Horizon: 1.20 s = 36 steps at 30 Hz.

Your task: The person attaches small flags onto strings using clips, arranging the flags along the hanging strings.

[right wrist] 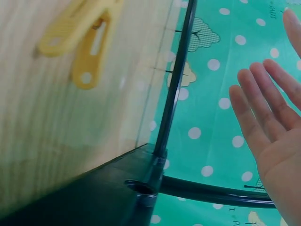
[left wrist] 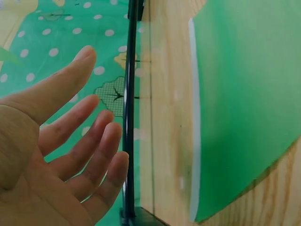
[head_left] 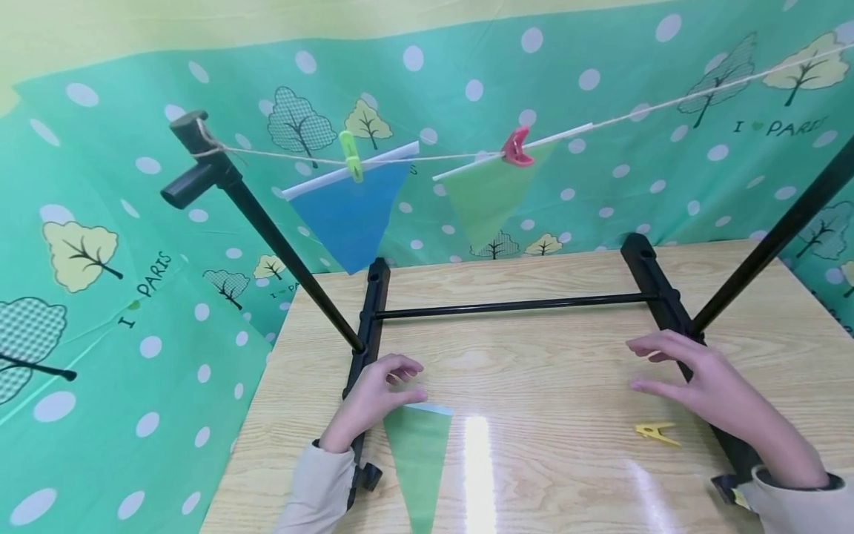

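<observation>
Pennant, green (head_left: pixel 420 458) and likely paper, lies flat on the wooden counter (head_left: pixel 540 386), its pale top strip (head_left: pixel 435 409) just beside the left grip (head_left: pixel 380 394). We see that grip's thumb and fingers apart, holding nothing; the right grip (head_left: pixel 697 378), likewise apart and bare, hangs near a yellow clothespin (head_left: pixel 657 432). We judge the pennant light, thin and quick to crease, perhaps awkward to lift from the smooth wood. We would take hold at the strip, probably its stiffest part, and leave the narrow tip alone. The clothespin, we expect, is light, rigid and springy, best pinched at its handle ends. Behind them, we note a blue pennant (head_left: pixel 356 215) and a pale green pennant (head_left: pixel 494 189) hanging from a string (head_left: pixel 694 95).
</observation>
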Motion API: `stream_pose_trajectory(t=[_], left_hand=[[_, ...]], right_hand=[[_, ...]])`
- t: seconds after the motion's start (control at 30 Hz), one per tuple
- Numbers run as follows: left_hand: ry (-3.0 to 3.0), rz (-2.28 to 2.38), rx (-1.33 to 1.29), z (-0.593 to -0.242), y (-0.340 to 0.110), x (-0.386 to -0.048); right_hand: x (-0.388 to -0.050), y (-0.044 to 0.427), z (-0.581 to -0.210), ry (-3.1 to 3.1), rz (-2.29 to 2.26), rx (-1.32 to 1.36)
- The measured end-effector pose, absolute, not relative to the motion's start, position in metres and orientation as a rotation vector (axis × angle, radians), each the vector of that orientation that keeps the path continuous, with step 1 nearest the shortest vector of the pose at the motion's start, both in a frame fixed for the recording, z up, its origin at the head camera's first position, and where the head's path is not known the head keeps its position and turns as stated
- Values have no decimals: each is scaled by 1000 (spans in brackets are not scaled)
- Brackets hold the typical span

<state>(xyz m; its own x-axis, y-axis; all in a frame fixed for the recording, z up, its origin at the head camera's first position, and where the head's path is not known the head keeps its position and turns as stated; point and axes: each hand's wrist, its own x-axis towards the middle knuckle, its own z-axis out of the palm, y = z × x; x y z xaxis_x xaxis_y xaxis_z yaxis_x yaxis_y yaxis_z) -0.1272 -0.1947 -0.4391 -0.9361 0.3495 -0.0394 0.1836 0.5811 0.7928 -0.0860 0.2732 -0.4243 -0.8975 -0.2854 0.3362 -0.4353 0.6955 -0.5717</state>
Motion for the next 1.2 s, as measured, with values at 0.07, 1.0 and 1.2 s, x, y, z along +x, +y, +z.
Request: stream_pose_trajectory(t=[0.07, 1.0, 1.2], left_hand=[[2612, 1257, 466, -442, -195, -127], [2560, 971, 551, -460, -206, -136], [2586, 942, 553, -461, -204, -136]], right_hand=[[-84, 273, -428, -2696, 1008, 587], [-66, 291, -451, -3161, 874, 563], [-64, 294, -457, -3220, 845, 555]])
